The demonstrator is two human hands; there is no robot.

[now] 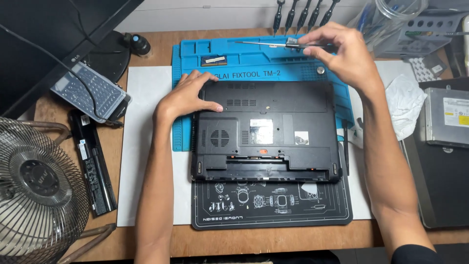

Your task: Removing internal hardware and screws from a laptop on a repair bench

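Here's the laptop (266, 132), flipped belly-up in the middle of the tabletop (146, 44), lying across a blue mat (254, 54) at the far side and a black mat (271, 208) at the near side, its battery bay empty along the near edge. It looks like a stiff, fairly heavy slab with a hard plastic shell, probably slick on the flat panels, so the safest hold would be at the corners and edges, away from the vents and stickers. The left hand (188, 95) does just that: spread open, palm down, fingers pressed flat on the far left corner of the laptop, pinning it rather than gripping. The right hand (342, 51) hovers above the far right corner, fingers pinched closed around a slim screwdriver (273, 44) that lies level, tip pointing left over the blue mat. That tool looks light, thin and rigid, easy to roll between fingertips, and a small grey piece sits at the fingertips; I cannot tell what it is. A memory stick (214, 60) rests in a tray of the blue mat. The battery (93, 164) lies well left, beside a fan (36, 188), and a white cloth (405, 105) sits to the right, near a silver drive (447, 122).
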